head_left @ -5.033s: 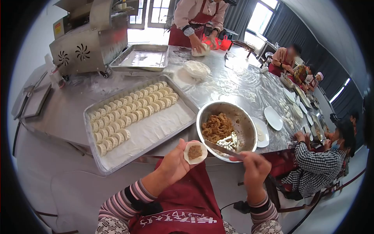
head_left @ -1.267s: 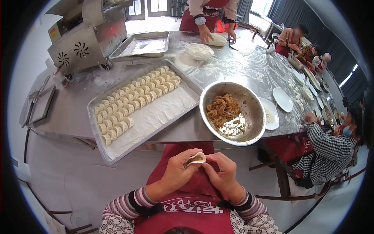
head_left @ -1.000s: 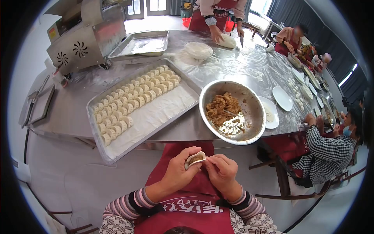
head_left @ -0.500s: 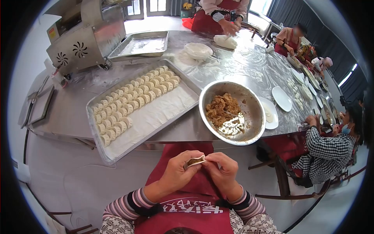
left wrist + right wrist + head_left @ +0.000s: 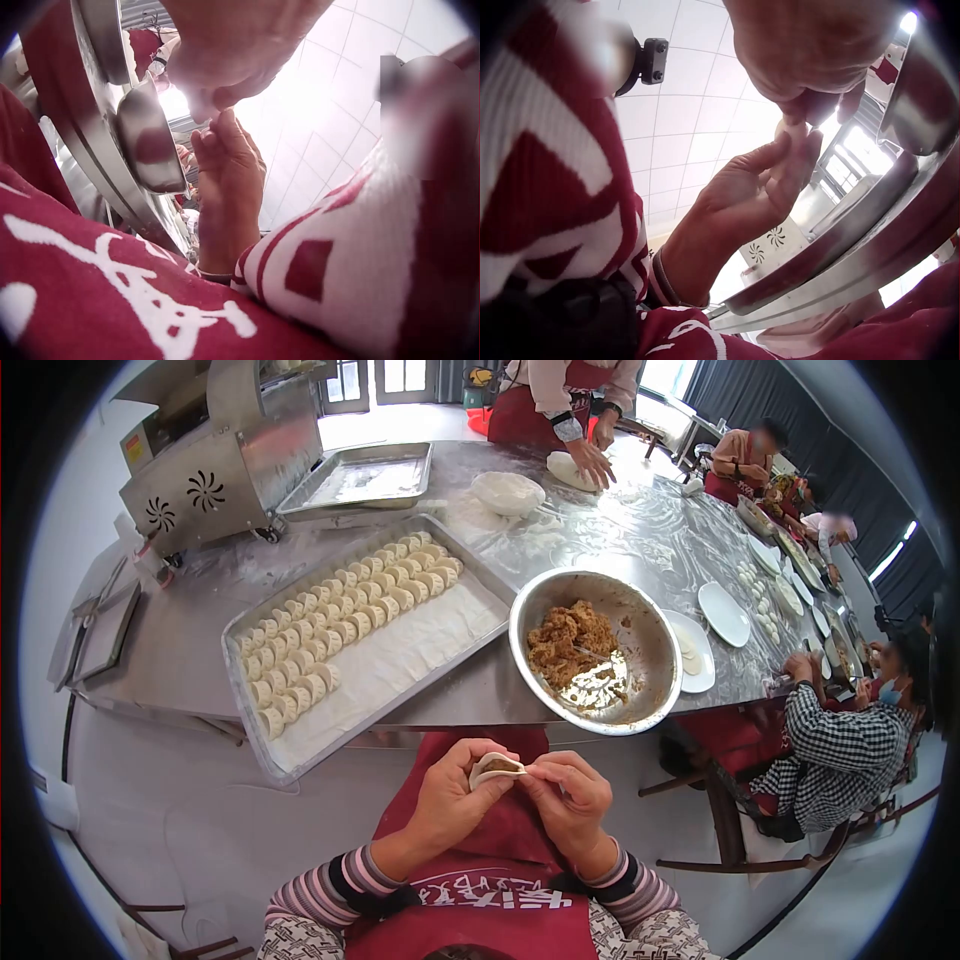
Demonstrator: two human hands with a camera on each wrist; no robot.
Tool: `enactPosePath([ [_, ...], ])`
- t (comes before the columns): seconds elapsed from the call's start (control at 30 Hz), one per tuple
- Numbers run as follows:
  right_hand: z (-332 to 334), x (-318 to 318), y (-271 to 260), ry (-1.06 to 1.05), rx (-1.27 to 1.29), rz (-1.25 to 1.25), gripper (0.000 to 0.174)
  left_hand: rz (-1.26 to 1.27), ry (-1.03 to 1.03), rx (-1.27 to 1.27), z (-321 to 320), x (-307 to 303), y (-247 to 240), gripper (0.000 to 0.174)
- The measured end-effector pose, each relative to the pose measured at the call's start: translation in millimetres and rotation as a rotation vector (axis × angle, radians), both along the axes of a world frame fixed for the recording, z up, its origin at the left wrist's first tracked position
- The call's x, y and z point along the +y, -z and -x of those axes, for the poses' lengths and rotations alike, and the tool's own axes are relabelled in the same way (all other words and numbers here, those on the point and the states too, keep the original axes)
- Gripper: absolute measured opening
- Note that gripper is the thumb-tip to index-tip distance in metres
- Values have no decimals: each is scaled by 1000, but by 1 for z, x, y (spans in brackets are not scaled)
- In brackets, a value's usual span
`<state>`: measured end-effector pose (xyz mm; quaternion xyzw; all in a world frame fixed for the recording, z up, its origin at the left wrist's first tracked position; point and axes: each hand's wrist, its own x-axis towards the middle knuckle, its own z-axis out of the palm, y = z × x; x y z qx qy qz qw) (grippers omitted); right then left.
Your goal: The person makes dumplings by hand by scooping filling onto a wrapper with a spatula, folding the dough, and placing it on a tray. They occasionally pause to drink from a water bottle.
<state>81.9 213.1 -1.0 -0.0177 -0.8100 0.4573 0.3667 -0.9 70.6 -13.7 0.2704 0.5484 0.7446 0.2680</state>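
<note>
Looks to me like the pleating stage of a dumpling, with the sealing not finished; the round wrapper (image 5: 483,768) sits between the two hands just above the dark red apron (image 5: 540,935), with brown filling (image 5: 498,765) showing in its unsealed mouth; the left hand (image 5: 450,800) is cupped round it, fingers on the far side and thumb on the near side; the right hand (image 5: 575,797) is held narrow, thumb and forefinger pinching the edge at the wrapper's 3 o'clock; both wrist views show the hands meeting at the fingertips, but the seam's too small to make out, so I can't tell how many pleats are in; with the wrapper as clock centre in the head view, the steel bowl (image 5: 645,645) of filling is at about 1 o'clock, a white plate (image 5: 702,672) at 2, and the metal tray (image 5: 400,698) with its rows of pleated dumplings (image 5: 350,630) around 10 to 11; next move, if you ask me, calls for the left thumb to feed more edge toward that pinch, and the right fingertips to press each fold tight; I'd go light, since squeezing hard could push filling into the seam and spoil the seal
</note>
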Motion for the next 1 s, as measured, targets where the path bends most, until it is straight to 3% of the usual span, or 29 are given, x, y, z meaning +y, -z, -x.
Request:
enactPosePath([
  [0.23,3,1,3,-43,-66,74,21,-13,-29,2,-2,0,-2,30],
  [0.27,4,2,4,-43,-67,74,21,66,-34,116,-1,-3,-3,29],
  [0.33,4,4,4,-4,-22,-164,20,146,-39,227,1,-5,-3,29],
  [0.5,3,2,-3,1,-7,-86,22,81,-11,540,9,-6,-9,30],
  [0.63,3,5,0,-26,40,-153,23,125,41,538,9,-7,-8,32],
  [0.7,4,4,0,-12,62,-142,23,-14,-7,84,0,-4,-4,34],
  [0.93,6,1,1,-10,-10,-97,26,13,-96,86,-4,-2,-3,34],
  [1.0,6,2,-1,3,6,-152,23,185,-147,360,-4,-3,-11,31],
])
